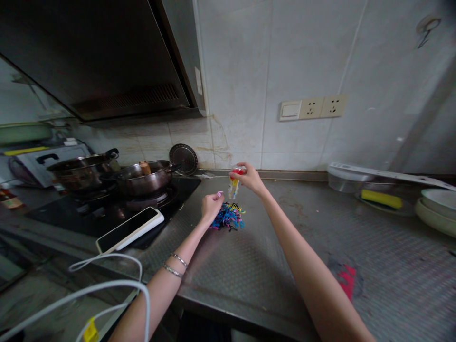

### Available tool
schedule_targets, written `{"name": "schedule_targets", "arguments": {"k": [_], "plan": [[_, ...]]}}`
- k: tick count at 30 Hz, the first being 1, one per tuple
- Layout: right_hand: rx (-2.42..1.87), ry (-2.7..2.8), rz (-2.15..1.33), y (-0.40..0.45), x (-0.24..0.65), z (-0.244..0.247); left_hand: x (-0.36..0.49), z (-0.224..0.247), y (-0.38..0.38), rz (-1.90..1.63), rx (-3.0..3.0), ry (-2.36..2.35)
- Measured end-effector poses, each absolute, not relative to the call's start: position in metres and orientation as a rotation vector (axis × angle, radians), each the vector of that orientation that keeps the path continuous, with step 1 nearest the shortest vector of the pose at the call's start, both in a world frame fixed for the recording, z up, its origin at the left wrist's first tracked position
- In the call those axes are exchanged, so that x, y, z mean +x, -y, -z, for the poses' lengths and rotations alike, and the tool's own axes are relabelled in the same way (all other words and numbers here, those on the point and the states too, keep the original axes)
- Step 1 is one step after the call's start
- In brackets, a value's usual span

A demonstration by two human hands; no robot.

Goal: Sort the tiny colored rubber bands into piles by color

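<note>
My right hand point(248, 177) grips a small clear container point(233, 189) with red at its top and yellow lower down. The container is held upright just above the counter. Close by on its left, the fingers of my left hand point(211, 207) are pinched on a small pink piece point(220, 194), too small to name. Under and beside that hand lies a loose heap of short, thin strands or bands point(230, 217), mostly blue, with black, yellow and pink among them. My left hand hides part of the heap. Two silvery bracelets circle my left forearm.
On the left, a pan point(144, 180) and a pot point(80, 168) stand on the black stove under a range hood point(135, 102). A phone point(128, 228) lies near the front, with a white cable by it. At right are a yellow sponge point(381, 199) and stacked bowls point(436, 216).
</note>
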State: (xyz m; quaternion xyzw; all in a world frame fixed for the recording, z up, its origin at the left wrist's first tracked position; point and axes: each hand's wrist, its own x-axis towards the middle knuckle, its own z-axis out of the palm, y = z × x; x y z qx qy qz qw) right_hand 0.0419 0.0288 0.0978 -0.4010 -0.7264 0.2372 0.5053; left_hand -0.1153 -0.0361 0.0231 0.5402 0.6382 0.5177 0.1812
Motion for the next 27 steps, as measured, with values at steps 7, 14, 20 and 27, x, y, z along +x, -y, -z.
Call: {"name": "schedule_targets", "arguments": {"k": [7, 14, 20, 27], "plan": [[-0.936, 1.792, -0.598, -0.0301, 0.035, -0.0943, -0.1175, -0.0227, 0.0329, -1.568, 1.552, -1.72], [-0.942, 1.778, -0.632, -0.029, 0.0331, -0.0939, -0.1129, -0.0253, 0.0336, -1.605, 1.326, -1.488], [-0.931, 1.762, -0.678, -0.0287, 0.0321, -0.0933, -0.1115, -0.0262, 0.0333, -1.606, 1.263, -1.449], [-0.917, 1.751, -0.688, -0.0299, 0.0318, -0.0938, -0.1119, -0.023, 0.0315, -1.542, 1.243, -1.471]]}}
